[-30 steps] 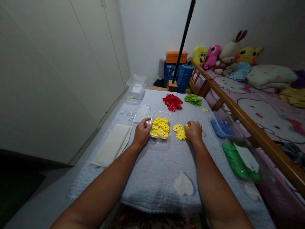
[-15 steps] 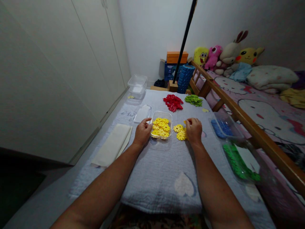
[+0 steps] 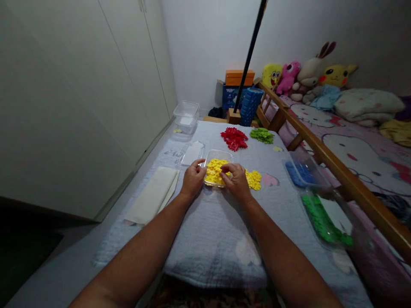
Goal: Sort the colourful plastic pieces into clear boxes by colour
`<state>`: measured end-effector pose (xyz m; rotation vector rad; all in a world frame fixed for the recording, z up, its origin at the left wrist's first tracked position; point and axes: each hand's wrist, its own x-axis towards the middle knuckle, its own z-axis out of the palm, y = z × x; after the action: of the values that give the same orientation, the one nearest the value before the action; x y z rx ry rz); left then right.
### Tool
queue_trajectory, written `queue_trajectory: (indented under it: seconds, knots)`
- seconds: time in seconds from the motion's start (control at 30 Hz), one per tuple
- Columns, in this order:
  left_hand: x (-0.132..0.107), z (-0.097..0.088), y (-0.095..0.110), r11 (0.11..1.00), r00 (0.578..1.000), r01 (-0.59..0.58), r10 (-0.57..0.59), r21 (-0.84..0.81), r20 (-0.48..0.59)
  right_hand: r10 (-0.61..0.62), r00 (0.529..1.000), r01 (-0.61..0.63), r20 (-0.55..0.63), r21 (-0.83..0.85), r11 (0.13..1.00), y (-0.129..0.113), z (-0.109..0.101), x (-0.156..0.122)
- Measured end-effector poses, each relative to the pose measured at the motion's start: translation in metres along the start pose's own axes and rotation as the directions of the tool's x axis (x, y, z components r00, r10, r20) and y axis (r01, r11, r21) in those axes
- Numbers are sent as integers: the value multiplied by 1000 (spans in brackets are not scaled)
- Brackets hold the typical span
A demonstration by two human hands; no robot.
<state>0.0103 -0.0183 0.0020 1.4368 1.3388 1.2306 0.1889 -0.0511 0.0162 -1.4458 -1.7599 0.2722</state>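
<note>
A clear plastic container holds a heap of yellow flower-shaped plastic discs. On its left rim, my left hand is closed, thumb and fingers gripping the edge. My right hand is over the container's right side, its thumb and forefinger curled around a yellow disc that is mostly hidden. Just right of that hand, a small pile of yellow discs lies on the cloth, partly covered by the hand.
Red pieces and light green pieces lie at the back. A clear lid and folded cloth are at left, stacked containers behind. Containers of blue and green pieces stand by the wooden bed rail.
My right hand has moved left from the loose yellow pile to over the container. My left hand stays on the rim.
</note>
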Motion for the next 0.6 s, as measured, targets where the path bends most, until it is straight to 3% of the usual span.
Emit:
queue_trajectory:
  seconds: [0.13,0.3,0.47,0.6]
  knots:
    - [0,0,-1,1000,1000,5,-5,-2,-1,-20,1000,21,13,-68,997,3,1,-1]
    - [0,1,-2,1000,1000,7,-7,-1,-4,-1,996,-7,-85,-98,995,21,-10,4]
    - [0,1,-1,1000,1000,-1,1,11,-4,139,979,-175,-150,-258,950,52,-21,9]
    - [0,1,-2,1000,1000,-9,9,18,-7,264,963,-261,-59,-456,851,65,-19,5]
